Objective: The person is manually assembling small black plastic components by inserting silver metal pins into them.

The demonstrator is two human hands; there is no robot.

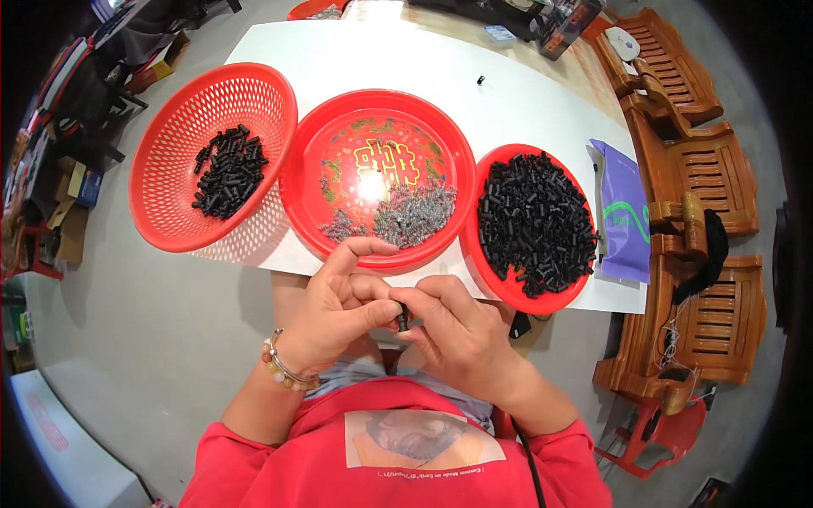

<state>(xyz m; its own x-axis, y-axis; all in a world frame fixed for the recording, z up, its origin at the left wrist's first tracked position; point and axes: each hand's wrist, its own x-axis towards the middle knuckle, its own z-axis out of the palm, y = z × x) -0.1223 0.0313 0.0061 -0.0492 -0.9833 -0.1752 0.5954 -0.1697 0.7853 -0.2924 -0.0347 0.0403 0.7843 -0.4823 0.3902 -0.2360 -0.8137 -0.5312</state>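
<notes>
Both hands meet in front of my chest, just short of the table's near edge. Between them is a small black cylindrical part (402, 317). My left hand (345, 298) pinches it between thumb and fingers, the index finger raised above. My right hand (453, 326) grips the same part from the other side. Beyond my hands stands a red tray (292, 161) with a heap of small silvery metal springs (415, 213) along its near side. On the right, a red basin (489, 262) is filled with black cylindrical parts (535, 222).
A red perforated basket (157, 152) at the left holds more black parts (230, 172). One loose black piece (480, 80) lies on the white table (525, 110). A purple package (624, 216) rests by the right edge. Wooden chairs (716, 173) stand further right.
</notes>
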